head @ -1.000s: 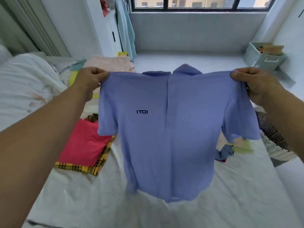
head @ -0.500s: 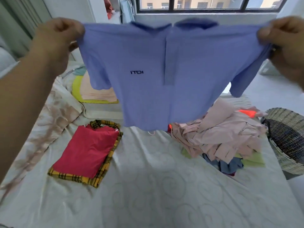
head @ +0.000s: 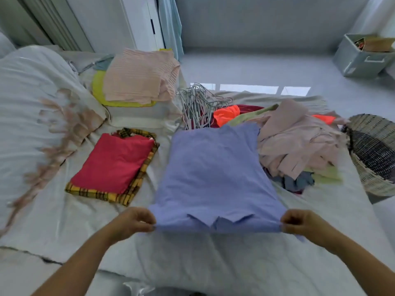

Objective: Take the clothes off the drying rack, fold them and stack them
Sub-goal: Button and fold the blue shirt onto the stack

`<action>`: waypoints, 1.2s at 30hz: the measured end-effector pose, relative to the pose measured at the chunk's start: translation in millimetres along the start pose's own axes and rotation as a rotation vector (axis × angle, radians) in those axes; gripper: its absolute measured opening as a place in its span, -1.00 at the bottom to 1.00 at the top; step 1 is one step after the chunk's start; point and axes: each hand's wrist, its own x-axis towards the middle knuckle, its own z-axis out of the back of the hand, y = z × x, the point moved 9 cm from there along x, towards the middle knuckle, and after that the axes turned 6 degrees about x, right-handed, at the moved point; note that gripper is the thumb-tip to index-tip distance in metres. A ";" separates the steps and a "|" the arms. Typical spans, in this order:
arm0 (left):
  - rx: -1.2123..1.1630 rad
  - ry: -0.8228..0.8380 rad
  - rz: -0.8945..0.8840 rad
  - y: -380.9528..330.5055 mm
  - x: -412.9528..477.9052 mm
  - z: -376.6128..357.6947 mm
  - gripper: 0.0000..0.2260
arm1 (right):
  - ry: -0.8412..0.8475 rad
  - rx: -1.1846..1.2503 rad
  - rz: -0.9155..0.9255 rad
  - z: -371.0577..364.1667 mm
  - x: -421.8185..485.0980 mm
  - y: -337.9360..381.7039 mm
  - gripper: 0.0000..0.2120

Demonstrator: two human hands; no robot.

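Observation:
A light blue polo shirt [head: 215, 174] lies spread face down on the white bed [head: 203, 259], collar toward me and hem away. My left hand [head: 134, 221] pinches its left shoulder and my right hand [head: 299, 222] pinches its right shoulder. To the left lies a folded red garment [head: 113, 162] on a folded yellow plaid one [head: 102, 194]. Farther back is a folded pink striped garment [head: 139, 76] on a yellow-green one [head: 98, 90]. A loose heap of unfolded clothes [head: 299, 137] sits to the right of the shirt.
A bundle of grey wire hangers [head: 196, 103] lies behind the shirt. A woven basket [head: 374, 152] stands at the bed's right edge. A grey storage box [head: 363, 54] is on the floor at far right. A rumpled white duvet [head: 32, 103] fills the left.
The shirt was held up in the air by its shoulders. Both hands have swung it down and laid it flat on the bed, collar end near me.

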 end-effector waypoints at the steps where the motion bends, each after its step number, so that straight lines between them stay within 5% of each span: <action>1: 0.060 0.045 0.019 16.8 3.9 -20.8 -0.75 | 0.040 -0.039 -0.061 -14.9 0.0 -26.9 -0.85; 5: 0.282 0.266 0.059 70.5 11.0 -99.7 -0.74 | 0.216 -0.256 -0.267 -64.7 -6.2 -121.1 -0.68; 8: 0.329 0.279 0.095 102.6 15.7 -122.7 -0.80 | 0.249 -0.385 -0.350 -81.7 -5.5 -159.9 -0.43; 13: 0.211 -0.083 0.307 141.9 36.8 -85.2 -0.71 | 0.021 -0.423 -0.392 -68.8 37.0 -153.4 -0.88; 16: 0.169 -0.271 0.368 150.5 53.3 -51.6 -0.88 | -0.365 -0.289 -0.299 -30.0 74.6 -139.4 -0.81; 19: 0.125 -0.283 0.441 160.6 77.9 -39.1 -0.63 | -0.477 -0.264 -0.373 -15.3 106.7 -138.6 -0.64; 29: -0.397 -0.302 0.475 122.0 234.4 14.5 -0.76 | -0.648 -0.048 -0.183 8.2 267.0 -34.9 -0.77; 33: -0.628 -0.263 0.485 103.2 298.8 27.2 -0.70 | -0.808 -0.076 -0.286 28.5 308.0 -27.2 -0.49; 36: -0.720 -0.279 0.554 99.2 323.7 33.5 -0.68 | -0.850 0.054 -0.322 38.8 313.1 -38.7 -0.54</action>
